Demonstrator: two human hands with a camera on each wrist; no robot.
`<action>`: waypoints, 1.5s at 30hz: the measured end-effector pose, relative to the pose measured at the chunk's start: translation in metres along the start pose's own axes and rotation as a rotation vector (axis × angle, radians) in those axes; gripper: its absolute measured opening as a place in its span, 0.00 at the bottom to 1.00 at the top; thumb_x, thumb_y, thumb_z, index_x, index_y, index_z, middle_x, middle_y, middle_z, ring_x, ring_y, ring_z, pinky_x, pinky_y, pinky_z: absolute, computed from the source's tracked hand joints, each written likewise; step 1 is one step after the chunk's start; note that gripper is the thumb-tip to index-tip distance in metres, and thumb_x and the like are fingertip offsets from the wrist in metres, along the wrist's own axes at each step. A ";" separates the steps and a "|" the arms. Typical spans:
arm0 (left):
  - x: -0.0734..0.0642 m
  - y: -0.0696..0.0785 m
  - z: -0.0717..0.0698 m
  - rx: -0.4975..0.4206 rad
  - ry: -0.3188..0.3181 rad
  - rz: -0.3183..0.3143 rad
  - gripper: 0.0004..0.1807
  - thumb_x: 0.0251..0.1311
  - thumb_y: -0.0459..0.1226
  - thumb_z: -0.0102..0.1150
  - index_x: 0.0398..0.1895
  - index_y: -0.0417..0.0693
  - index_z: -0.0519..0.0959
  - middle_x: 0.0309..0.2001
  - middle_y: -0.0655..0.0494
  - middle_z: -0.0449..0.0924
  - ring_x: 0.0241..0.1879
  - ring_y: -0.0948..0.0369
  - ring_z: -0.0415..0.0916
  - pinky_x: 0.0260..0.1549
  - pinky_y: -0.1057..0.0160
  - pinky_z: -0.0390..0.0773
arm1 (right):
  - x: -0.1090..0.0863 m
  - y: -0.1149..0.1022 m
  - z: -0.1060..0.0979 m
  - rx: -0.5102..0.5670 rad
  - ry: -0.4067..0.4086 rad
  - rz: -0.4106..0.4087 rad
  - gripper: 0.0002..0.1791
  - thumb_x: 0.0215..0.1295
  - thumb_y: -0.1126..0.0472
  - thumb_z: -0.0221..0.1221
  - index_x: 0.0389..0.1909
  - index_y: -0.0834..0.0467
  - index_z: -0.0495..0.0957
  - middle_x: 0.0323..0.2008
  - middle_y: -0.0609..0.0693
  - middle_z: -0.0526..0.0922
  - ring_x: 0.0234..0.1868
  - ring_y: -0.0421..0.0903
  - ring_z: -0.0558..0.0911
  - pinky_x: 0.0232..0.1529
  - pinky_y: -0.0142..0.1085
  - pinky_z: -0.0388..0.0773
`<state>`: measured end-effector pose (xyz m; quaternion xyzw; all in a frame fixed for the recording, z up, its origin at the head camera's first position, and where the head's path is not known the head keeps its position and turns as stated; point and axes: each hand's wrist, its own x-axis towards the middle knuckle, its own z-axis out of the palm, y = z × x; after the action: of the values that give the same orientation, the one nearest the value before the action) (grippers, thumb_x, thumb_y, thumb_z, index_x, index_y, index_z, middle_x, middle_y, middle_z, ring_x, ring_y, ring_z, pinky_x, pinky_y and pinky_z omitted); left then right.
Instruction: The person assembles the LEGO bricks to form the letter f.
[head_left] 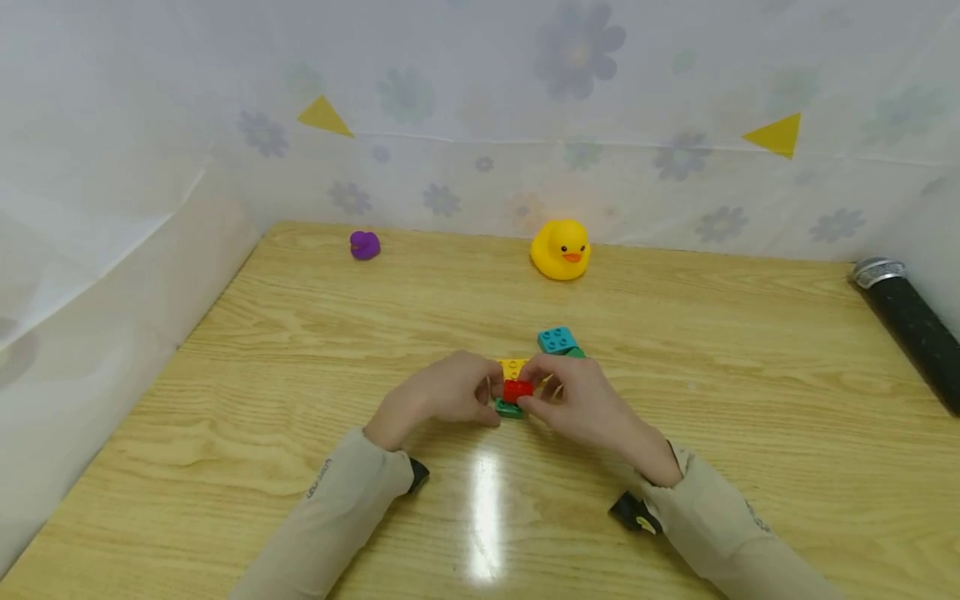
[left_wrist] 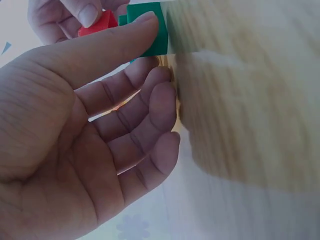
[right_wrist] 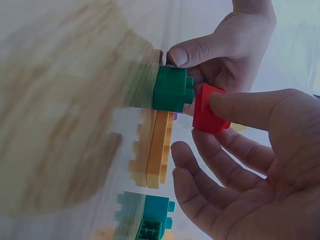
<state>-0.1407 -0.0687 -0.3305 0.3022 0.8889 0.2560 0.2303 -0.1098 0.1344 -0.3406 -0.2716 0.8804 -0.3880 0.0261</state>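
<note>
My right hand pinches a small red brick between thumb and fingertips. The red brick is held just over the studs of a green brick on the table, slightly apart from it in the right wrist view. My left hand steadies the green brick at its left end, the thumb laid along it and the other fingers bent behind. Right behind the green brick lies a flat yellow brick, partly hidden by the hands.
Beyond my right hand are a blue brick and a second green brick, its hollow underside showing. Along the back stand a purple duck and a yellow duck. A black microphone lies at the right edge.
</note>
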 end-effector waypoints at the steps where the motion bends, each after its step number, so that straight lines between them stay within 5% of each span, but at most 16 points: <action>1: 0.000 0.000 0.000 -0.001 -0.002 0.007 0.11 0.53 0.37 0.71 0.34 0.46 0.77 0.26 0.58 0.75 0.28 0.62 0.71 0.31 0.65 0.72 | 0.000 0.000 0.000 0.001 0.000 -0.006 0.08 0.57 0.65 0.67 0.36 0.58 0.80 0.33 0.46 0.82 0.29 0.39 0.80 0.29 0.31 0.78; 20: 0.000 0.001 0.002 0.039 -0.007 0.057 0.10 0.54 0.38 0.69 0.32 0.45 0.76 0.25 0.59 0.74 0.26 0.63 0.69 0.29 0.67 0.70 | -0.002 0.002 0.002 -0.022 -0.032 -0.059 0.07 0.57 0.66 0.67 0.36 0.59 0.80 0.32 0.48 0.83 0.27 0.38 0.79 0.26 0.30 0.76; 45: 0.003 0.002 0.005 0.053 -0.006 0.016 0.10 0.54 0.40 0.70 0.32 0.47 0.77 0.28 0.60 0.76 0.29 0.63 0.72 0.32 0.66 0.72 | -0.001 0.001 0.002 -0.060 -0.024 -0.069 0.08 0.53 0.68 0.68 0.34 0.58 0.81 0.29 0.46 0.83 0.23 0.36 0.75 0.23 0.30 0.74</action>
<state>-0.1391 -0.0637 -0.3336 0.3159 0.8922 0.2334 0.2228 -0.1090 0.1344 -0.3431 -0.3072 0.8814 -0.3586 0.0151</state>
